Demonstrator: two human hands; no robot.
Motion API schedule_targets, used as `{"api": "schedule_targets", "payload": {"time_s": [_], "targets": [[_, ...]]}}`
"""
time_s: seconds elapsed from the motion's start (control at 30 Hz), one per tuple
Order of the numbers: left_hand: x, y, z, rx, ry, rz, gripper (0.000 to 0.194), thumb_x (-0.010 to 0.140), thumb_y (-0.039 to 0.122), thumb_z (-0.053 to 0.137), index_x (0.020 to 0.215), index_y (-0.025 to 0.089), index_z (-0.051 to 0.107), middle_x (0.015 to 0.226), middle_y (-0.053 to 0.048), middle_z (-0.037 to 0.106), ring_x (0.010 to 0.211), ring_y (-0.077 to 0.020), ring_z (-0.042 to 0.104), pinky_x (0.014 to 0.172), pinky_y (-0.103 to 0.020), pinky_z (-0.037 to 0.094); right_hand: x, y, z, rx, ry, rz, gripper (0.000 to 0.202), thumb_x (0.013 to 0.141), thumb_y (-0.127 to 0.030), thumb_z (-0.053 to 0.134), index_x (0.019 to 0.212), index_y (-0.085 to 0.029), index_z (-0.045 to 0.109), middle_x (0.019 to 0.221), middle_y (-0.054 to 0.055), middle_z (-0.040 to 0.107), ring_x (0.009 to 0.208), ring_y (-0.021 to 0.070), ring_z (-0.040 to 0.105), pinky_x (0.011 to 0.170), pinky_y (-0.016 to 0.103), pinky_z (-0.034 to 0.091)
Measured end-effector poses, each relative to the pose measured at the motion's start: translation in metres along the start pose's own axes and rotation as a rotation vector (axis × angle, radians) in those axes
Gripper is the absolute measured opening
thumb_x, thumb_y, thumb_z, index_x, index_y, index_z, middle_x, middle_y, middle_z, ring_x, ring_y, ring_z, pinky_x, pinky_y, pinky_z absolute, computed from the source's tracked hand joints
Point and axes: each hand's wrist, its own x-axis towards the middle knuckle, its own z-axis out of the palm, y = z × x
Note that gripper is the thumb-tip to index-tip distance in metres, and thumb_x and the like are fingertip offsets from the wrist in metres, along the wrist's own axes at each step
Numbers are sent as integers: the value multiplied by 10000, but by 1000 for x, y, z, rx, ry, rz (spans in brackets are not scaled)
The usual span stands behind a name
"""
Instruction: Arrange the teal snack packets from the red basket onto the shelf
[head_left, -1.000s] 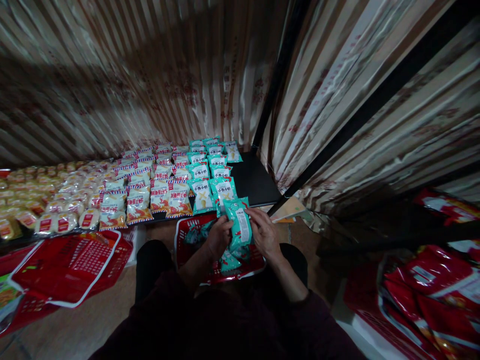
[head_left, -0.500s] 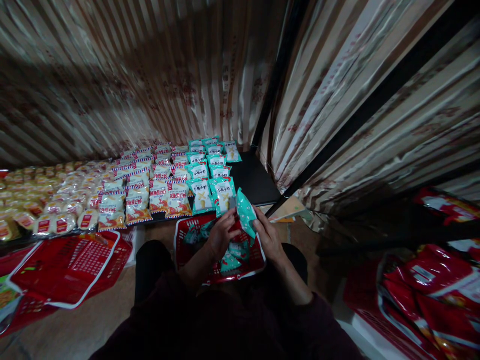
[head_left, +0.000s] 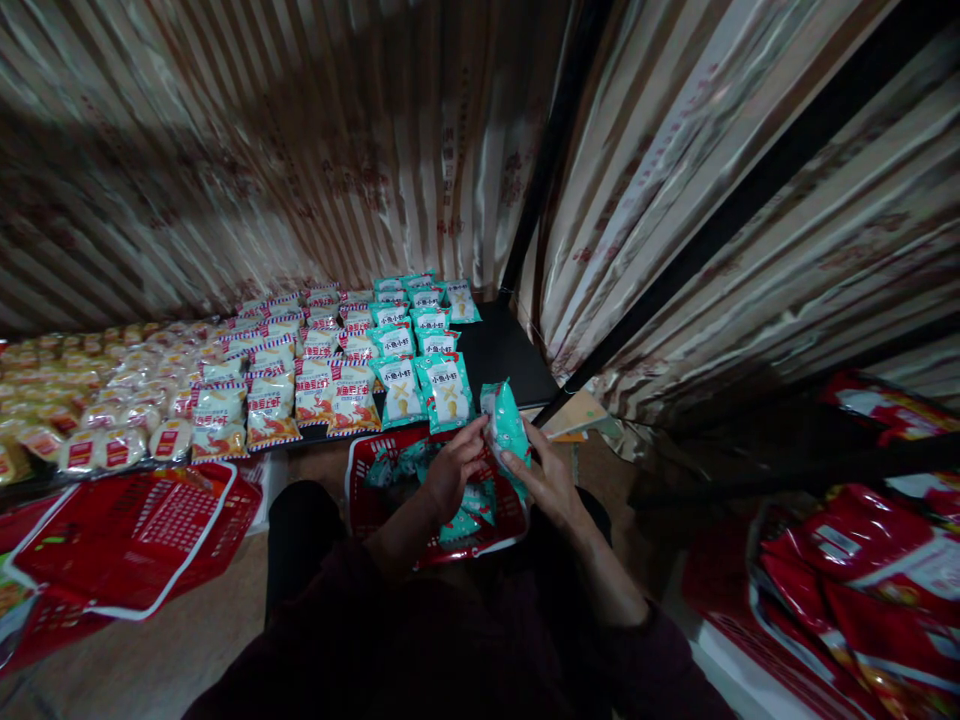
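A teal snack bag is held up over the front of the shelf, tilted. My right hand grips its right side, thumb across the near face. The fingers of my left hand are bent together against its left edge. Under both hands is a red basket with more teal bags inside, partly hidden by my left forearm. Just beyond, teal-and-white snack bags stand in two columns on the black shelf, with one more bag at the back right.
Orange-and-white snack bags and round wrapped cakes fill the shelf leftward. A red basket with a white handle lies at left. Red packages sit at right. A black post and curtains border the shelf.
The held teal bag has shifted slightly right and turned so that more of its white front shows. Both hands have moved a little with it.
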Motion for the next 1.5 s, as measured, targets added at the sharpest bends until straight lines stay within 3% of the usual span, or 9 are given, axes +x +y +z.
{"api": "schedule_targets", "payload": {"time_s": [0.2, 0.3, 0.43, 0.57, 0.87, 1.23, 1.5], "targets": [[5, -4, 7, -4, -9, -6, 507, 766, 283, 610, 1264, 193, 576, 1136, -71, 670, 1169, -253, 537, 1036, -374, 356, 2, 14, -7, -133, 28, -23, 596, 725, -538, 657, 1223, -220, 576, 1181, 107, 586, 1114, 280, 546, 964, 431, 441], [11, -7, 7, 45, -3, 12, 473, 763, 265, 596, 1234, 217, 605, 1176, -46, 655, 1183, -254, 527, 1055, -369, 345, 4, 15, -7, -115, 68, 34, 565, 724, -545, 645, 1180, -214, 602, 1166, 103, 597, 1109, 283, 549, 975, 437, 432], [17, -8, 6, 94, 25, 42, 460, 753, 249, 601, 1213, 242, 619, 1209, -25, 635, 1196, -253, 510, 1058, -359, 341, 8, 14, -8, 2, 84, 156, 666, 706, -550, 660, 1269, -217, 535, 1264, 99, 585, 1163, 302, 535, 1030, 474, 378], [22, -8, 2, 105, 28, 28, 492, 729, 271, 639, 1220, 244, 611, 1141, -38, 659, 1126, -258, 555, 1026, -363, 375, 15, 17, -10, 177, 93, 200, 702, 689, -548, 684, 1289, -225, 513, 1253, 93, 608, 1150, 299, 556, 985, 458, 431], [42, -10, -4, 109, 75, 49, 500, 693, 238, 652, 1189, 192, 614, 1168, -90, 641, 1150, -275, 544, 1027, -404, 381, 33, 22, -9, 342, 174, 363, 636, 605, -609, 710, 1116, -234, 661, 1075, 64, 705, 997, 301, 628, 819, 394, 525], [58, 3, 3, 220, 123, 105, 556, 692, 197, 628, 1238, 137, 539, 1338, -158, 535, 1240, -272, 496, 1058, -408, 378, 64, 44, -11, 393, 136, 306, 598, 684, -560, 670, 1191, -248, 617, 1091, 17, 700, 964, 238, 636, 815, 337, 515], [65, 17, 11, 308, 84, 107, 591, 735, 176, 582, 1305, 80, 461, 1408, -210, 450, 1305, -263, 441, 1108, -400, 316, 83, 53, -11, 393, 135, 305, 638, 679, -579, 666, 1217, -241, 599, 1089, 28, 700, 942, 237, 647, 810, 342, 523]]}}
